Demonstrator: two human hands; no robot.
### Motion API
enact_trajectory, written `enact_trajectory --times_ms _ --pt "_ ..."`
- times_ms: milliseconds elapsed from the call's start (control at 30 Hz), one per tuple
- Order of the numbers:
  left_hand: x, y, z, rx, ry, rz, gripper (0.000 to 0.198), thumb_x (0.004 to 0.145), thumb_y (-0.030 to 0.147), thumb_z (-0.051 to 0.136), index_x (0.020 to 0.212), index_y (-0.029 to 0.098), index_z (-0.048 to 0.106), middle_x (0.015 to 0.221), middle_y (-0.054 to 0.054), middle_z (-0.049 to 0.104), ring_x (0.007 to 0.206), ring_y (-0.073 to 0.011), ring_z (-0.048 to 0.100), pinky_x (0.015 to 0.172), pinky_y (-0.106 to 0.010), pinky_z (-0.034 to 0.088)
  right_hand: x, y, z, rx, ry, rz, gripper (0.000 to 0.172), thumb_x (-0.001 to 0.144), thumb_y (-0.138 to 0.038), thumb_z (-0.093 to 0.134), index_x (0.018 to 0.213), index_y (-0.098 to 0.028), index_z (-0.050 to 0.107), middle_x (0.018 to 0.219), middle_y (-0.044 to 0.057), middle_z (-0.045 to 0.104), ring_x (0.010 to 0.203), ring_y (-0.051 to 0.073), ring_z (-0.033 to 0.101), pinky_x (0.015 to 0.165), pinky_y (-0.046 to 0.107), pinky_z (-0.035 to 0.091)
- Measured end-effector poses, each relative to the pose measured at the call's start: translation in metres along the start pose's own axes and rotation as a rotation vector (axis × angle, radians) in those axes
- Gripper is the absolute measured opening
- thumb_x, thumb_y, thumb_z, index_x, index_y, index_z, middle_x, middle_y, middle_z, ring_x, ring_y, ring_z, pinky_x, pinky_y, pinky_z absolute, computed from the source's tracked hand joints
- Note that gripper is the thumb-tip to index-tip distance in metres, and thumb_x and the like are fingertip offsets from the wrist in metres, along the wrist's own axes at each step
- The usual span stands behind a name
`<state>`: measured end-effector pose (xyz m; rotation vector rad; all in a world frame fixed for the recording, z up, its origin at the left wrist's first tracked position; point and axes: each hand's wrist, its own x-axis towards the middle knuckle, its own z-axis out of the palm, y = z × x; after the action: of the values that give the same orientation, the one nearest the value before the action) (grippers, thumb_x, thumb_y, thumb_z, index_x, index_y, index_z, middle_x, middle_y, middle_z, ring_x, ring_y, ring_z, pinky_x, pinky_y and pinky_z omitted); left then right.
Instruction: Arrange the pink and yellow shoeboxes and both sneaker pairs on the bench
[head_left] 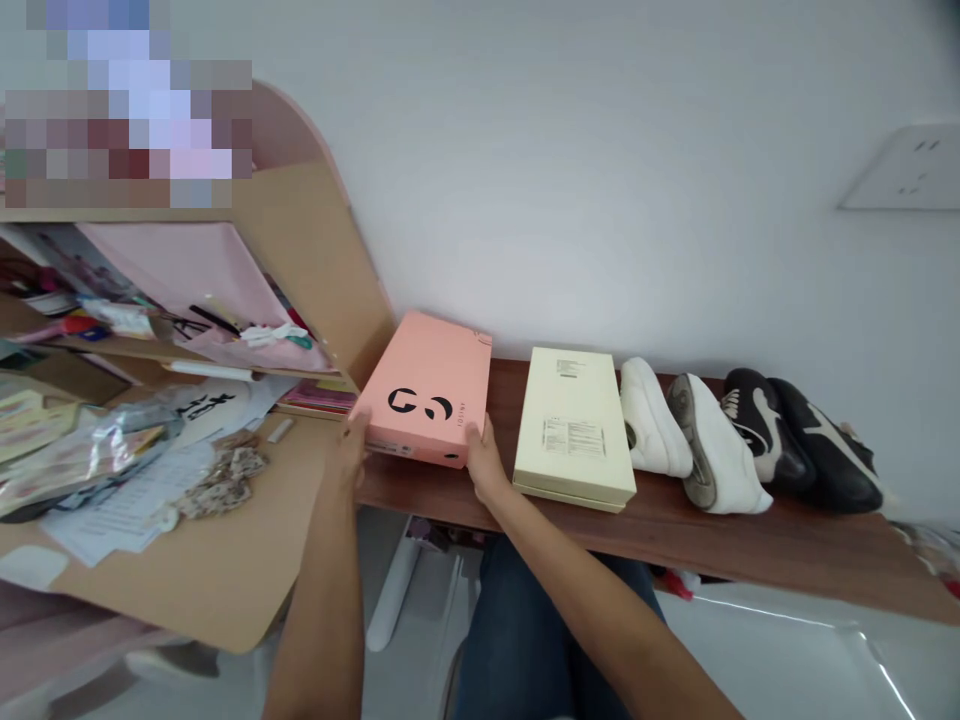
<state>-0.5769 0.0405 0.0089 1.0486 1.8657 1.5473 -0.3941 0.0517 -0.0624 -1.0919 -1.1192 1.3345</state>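
A pink shoebox point(431, 380) with black printed shapes on its lid lies at the left end of a dark brown wooden bench point(495, 515). My left hand point(351, 448) grips its near left corner, and my right hand point(484, 460) holds the near right corner, thumb on top. Both sets of fingers are partly hidden behind the box edges. Just right of it rests a pale yellow box point(576, 425) with small printed labels. Farther right are a pair of white shoes point(656, 425) and a pair of black shoes point(825, 445) with light markings.
On the left stands a wooden desk point(292, 520) with a shelf unit point(300, 230), papers, plastic bags and a patterned scrunchie point(225, 480). A wall socket point(911, 170) is at the upper right. White rods point(397, 585) show under the bench.
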Motion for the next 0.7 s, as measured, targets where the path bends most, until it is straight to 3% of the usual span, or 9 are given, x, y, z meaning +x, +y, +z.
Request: enact_trajectory --times_ms 67,133,200,267,400,500,567,633,700 --pt "-0.01 0.021 -0.001 0.18 0.074 0.262 0.057 0.078 0.052 0.07 0.127 0.022 0.067 0.139 -0.015 0.061 0.134 -0.0355 0.053 0.116 -0.054 0.039 -0.016 0.014 -0.005 0.083 -0.045 0.177 0.073 0.095 -0.071 0.037 0.156 -0.03 0.032 0.156 0.01 0.047 0.137 0.028 0.053 0.106 0.056 0.047" --pt "-0.022 0.044 0.006 0.368 0.109 0.52 0.068 0.071 0.048 0.078 0.133 0.024 0.064 0.153 -0.014 0.049 0.142 -0.0386 0.042 0.12 -0.057 0.029 -0.034 0.02 -0.011 0.058 -0.088 0.254 0.079 0.087 -0.073 0.053 0.153 -0.032 0.039 0.157 0.01 0.046 0.141 0.029 0.049 0.108 0.056 0.046" --pt "-0.036 0.06 0.019 0.519 0.029 0.697 0.065 0.07 0.045 0.079 0.132 0.026 0.066 0.158 -0.012 0.044 0.144 -0.041 0.037 0.12 -0.061 0.025 -0.053 0.019 -0.021 -0.013 -0.097 0.198 0.085 0.08 -0.072 0.065 0.15 -0.029 0.046 0.157 0.012 0.046 0.144 0.03 0.046 0.114 0.053 0.041" --pt "-0.052 0.062 0.033 0.63 -0.125 0.819 0.054 0.074 0.04 0.078 0.126 0.029 0.069 0.158 -0.01 0.045 0.142 -0.0414 0.038 0.118 -0.063 0.024 -0.069 0.01 -0.033 -0.038 -0.07 0.123 0.084 0.083 -0.073 0.061 0.151 -0.027 0.047 0.157 0.014 0.046 0.144 0.03 0.045 0.116 0.051 0.039" --pt "-0.086 0.03 0.054 0.735 -0.426 0.983 0.041 0.089 0.031 0.062 0.13 0.034 0.065 0.155 -0.007 0.052 0.14 -0.0335 0.045 0.119 -0.061 0.022 -0.078 -0.019 -0.05 0.0 -0.039 0.122 0.08 0.093 -0.075 0.042 0.159 -0.032 0.031 0.162 0.01 0.039 0.146 0.03 0.044 0.108 0.053 0.049" --pt "-0.107 -0.003 0.068 0.743 -0.509 1.019 0.05 0.096 0.018 0.044 0.142 0.033 0.057 0.152 -0.01 0.055 0.142 -0.0267 0.047 0.121 -0.056 0.024 -0.082 -0.04 -0.053 -0.029 -0.092 0.127 0.075 0.095 -0.072 0.039 0.158 -0.031 0.035 0.16 0.008 0.043 0.145 0.03 0.045 0.107 0.055 0.05" --pt "-0.11 -0.018 0.074 0.73 -0.508 1.025 0.053 0.096 0.018 0.042 0.147 0.028 0.053 0.151 -0.014 0.055 0.144 -0.0252 0.045 0.12 -0.052 0.028 -0.096 -0.052 -0.061 -0.144 -0.161 -0.007 0.069 0.096 -0.065 0.045 0.155 -0.029 0.043 0.154 0.009 0.052 0.145 0.029 0.046 0.114 0.055 0.043" --pt "-0.103 -0.026 0.073 0.69 -0.518 1.063 0.052 0.096 0.029 0.047 0.147 0.024 0.054 0.151 -0.016 0.055 0.146 -0.026 0.044 0.119 -0.047 0.032 -0.115 -0.063 -0.08 -0.348 -0.244 -0.21 0.059 0.097 -0.053 0.053 0.151 -0.031 0.049 0.15 0.007 0.056 0.143 0.028 0.048 0.118 0.054 0.038" --pt "-0.083 -0.026 0.064 0.66 -0.539 1.095 0.056 0.093 0.045 0.055 0.145 0.023 0.056 0.151 -0.016 0.054 0.146 -0.0288 0.043 0.12 -0.046 0.033 -0.128 -0.07 -0.107 -0.652 -0.149 -0.377 0.043 0.097 -0.044 0.056 0.14 -0.037 0.061 0.151 0.002 0.055 0.146 0.029 0.043 0.123 0.056 0.028"
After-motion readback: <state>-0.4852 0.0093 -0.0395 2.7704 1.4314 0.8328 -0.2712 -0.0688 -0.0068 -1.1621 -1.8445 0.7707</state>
